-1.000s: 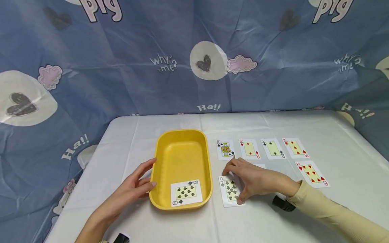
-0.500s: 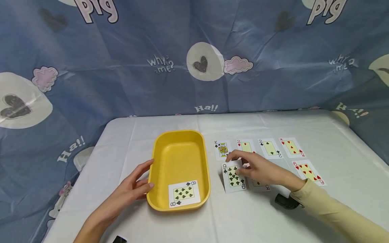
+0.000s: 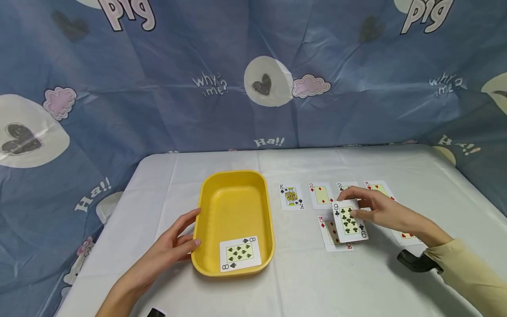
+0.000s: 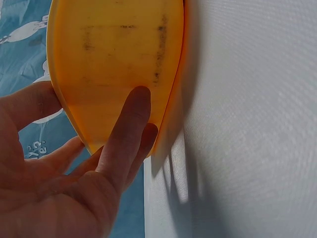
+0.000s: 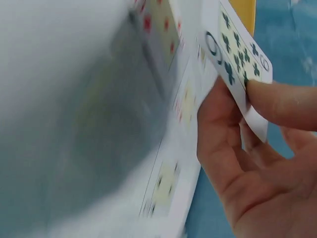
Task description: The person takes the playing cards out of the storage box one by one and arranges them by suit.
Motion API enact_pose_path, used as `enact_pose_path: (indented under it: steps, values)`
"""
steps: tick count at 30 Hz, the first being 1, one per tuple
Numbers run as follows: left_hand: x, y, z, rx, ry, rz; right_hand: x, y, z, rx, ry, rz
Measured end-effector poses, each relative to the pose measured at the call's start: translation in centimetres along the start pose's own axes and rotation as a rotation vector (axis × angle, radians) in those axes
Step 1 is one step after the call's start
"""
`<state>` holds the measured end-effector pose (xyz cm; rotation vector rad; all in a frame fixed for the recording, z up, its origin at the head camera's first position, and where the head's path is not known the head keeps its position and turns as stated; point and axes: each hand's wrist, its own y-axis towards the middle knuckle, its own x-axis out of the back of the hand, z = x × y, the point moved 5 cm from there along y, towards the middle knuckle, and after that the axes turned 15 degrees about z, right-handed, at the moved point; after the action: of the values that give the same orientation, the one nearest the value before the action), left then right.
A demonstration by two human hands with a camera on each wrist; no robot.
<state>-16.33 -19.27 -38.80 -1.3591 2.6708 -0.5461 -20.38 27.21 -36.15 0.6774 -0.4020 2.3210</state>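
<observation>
My right hand (image 3: 382,213) pinches a playing card, the nine of clubs (image 3: 348,222), with the thumb on its face and the other fingers behind it. In the right wrist view the same card (image 5: 237,54) is tilted above the table. It partly covers the three of diamonds (image 3: 328,235), which lies on the cloth. My left hand (image 3: 174,242) rests against the left side of a yellow tray (image 3: 201,211). The left wrist view has its fairly straight fingers (image 4: 126,129) along the tray's outer wall. Inside the tray lies an eight of spades (image 3: 239,254).
A back row holds the king of spades (image 3: 291,197), two of diamonds (image 3: 321,195), two of clubs (image 3: 345,185) and a three of hearts (image 3: 376,186). Partly behind my right wrist is another red card (image 3: 406,237). White cloth (image 3: 301,281) covers the table, with a blue curtain (image 3: 222,119) behind.
My right hand has picked up the nine of clubs from beside the tray and carried it right, over the three of diamonds. The left hand has kept its place at the tray.
</observation>
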Motion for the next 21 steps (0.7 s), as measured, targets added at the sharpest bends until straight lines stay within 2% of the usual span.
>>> enact_pose_path:
  steps: [6,10,16,21]
  values:
    - [0.0,0.0,0.1,-0.004,-0.006,0.01,0.8,-2.7,-1.8,-0.009,-0.11,0.001]
    - [0.0,-0.1,0.1,-0.011,-0.009,0.015,0.7,-3.8,-3.1,-0.099,-0.193,-0.038]
    - [0.1,-0.1,0.1,0.007,-0.013,0.002,0.6,-4.3,-3.9,-0.273,-0.259,-0.103]
    - [0.1,0.1,0.1,0.017,-0.012,-0.005,0.4,-4.1,-3.6,-0.284,-0.337,-0.137]
